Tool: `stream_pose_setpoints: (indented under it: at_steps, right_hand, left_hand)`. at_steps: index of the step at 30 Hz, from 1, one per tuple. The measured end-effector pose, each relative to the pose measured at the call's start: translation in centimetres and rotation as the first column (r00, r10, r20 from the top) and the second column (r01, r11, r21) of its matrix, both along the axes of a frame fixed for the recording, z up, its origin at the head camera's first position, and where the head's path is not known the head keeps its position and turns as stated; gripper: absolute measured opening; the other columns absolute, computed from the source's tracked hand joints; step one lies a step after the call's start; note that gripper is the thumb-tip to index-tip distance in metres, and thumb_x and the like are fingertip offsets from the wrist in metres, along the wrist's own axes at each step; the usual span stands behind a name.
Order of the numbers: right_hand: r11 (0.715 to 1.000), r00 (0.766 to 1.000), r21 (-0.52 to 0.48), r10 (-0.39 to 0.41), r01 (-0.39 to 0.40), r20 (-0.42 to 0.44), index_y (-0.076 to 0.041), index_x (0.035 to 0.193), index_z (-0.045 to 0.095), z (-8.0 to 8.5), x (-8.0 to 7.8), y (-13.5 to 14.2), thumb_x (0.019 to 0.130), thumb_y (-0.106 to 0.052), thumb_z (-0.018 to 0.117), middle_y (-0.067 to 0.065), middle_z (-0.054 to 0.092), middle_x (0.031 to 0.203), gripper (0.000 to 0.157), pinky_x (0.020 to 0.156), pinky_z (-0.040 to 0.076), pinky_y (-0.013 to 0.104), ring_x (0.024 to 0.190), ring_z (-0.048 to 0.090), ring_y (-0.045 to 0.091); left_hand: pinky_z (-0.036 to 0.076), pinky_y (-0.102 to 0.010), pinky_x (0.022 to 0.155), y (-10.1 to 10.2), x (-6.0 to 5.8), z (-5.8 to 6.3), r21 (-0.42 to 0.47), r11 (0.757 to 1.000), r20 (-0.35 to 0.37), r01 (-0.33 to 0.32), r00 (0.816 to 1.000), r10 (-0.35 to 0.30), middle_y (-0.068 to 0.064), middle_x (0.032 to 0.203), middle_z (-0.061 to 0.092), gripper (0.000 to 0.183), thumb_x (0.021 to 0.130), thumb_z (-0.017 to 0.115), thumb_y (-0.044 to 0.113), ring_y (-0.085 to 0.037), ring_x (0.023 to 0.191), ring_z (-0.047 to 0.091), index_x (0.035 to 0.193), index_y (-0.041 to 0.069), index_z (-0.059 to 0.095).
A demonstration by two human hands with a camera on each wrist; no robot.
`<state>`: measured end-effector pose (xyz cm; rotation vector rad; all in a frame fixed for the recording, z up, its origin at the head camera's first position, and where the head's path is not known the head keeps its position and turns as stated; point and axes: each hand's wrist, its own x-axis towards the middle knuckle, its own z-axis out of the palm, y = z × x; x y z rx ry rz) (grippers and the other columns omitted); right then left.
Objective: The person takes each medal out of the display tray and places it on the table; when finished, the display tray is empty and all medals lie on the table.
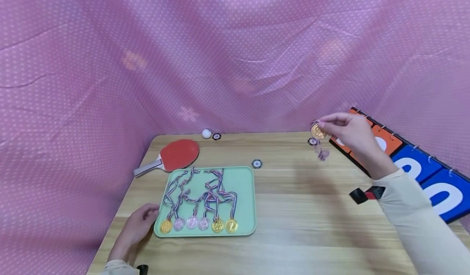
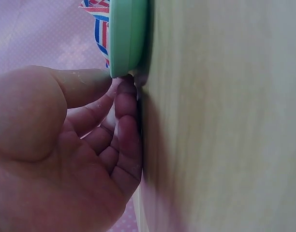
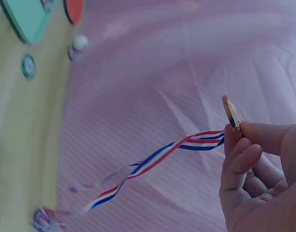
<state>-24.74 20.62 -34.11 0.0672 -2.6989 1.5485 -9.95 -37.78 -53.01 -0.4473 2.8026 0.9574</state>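
Observation:
High over the right side of the table, my right hand (image 1: 352, 134) pinches a gold medal (image 1: 318, 131) between thumb and fingers. Its red, white and blue ribbon (image 3: 160, 153) trails down toward the tabletop, where its lower part looks bunched and blurred. At the left, my left hand (image 1: 138, 225) pinches the edge of a light green tray (image 2: 127, 38), thumb at the rim and fingers curled beneath. Along the tray's near side lie several medals, gold ones (image 1: 231, 225) and paler silvery ones (image 1: 192, 222), their striped ribbons (image 1: 211, 195) stretched and tangled toward the far side.
Behind the tray lies a red table-tennis bat (image 1: 180, 154). A white ball (image 1: 206, 133) sits at the back edge beside a poker chip (image 1: 216, 136); another chip (image 1: 257, 163) lies mid-table. An orange-and-blue flip scoreboard (image 1: 407, 160) stands at the right. Pink cloth (image 1: 235, 63) surrounds the table.

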Motion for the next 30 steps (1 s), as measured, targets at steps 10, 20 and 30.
stream_pose_setpoints:
  at_steps: [10, 20, 30]
  right_hand:
    - [0.988, 0.992, 0.141, -0.075, 0.061, 0.103, -0.018, 0.121, 0.066, -4.8, 1.5, 6.2, 0.085, -0.061, 0.063, -0.023, 0.067, 0.094, 0.056, 0.065, 0.051, 0.025, 0.088, 0.059, 0.006]
    - [0.993, 0.951, 0.118, -0.032, -0.005, 0.308, -0.005, 0.122, 0.066, -14.3, 7.1, 9.7, 0.092, -0.045, 0.064, -0.007, 0.072, 0.095, 0.05, 0.066, 0.053, 0.028, 0.079, 0.061, 0.004]
    - [0.958, 0.96, 0.288, -0.077, -0.004, 0.27, -0.005, 0.107, 0.072, -17.1, 11.4, 11.5, 0.091, -0.034, 0.066, 0.004, 0.074, 0.091, 0.034, 0.06, 0.046, 0.023, 0.071, 0.056, 0.002]
  left_hand:
    - [0.042, -0.033, 0.084, 0.0, 0.1, -0.3, -0.004, 1.0, 0.02, 0.01, 1.0, -0.01, -0.007, 0.109, 0.065, 0.033, 0.1, 0.052, 0.03, -0.02, 0.101, 0.057, 0.126, 0.012, 0.061]
    - [0.043, -0.04, 0.09, -0.1, 0.5, 0.3, -0.026, 1.0, 0.036, 0.011, 0.999, -0.01, -0.011, 0.115, 0.065, 0.037, 0.102, 0.048, 0.034, -0.026, 0.11, 0.058, 0.128, 0.011, 0.059]
    - [0.043, -0.048, 0.092, 0.3, -0.1, 0.7, -0.028, 0.999, 0.073, 0.027, 0.997, -0.024, -0.015, 0.119, 0.063, 0.047, 0.102, 0.043, 0.042, -0.031, 0.113, 0.056, 0.133, 0.008, 0.055]
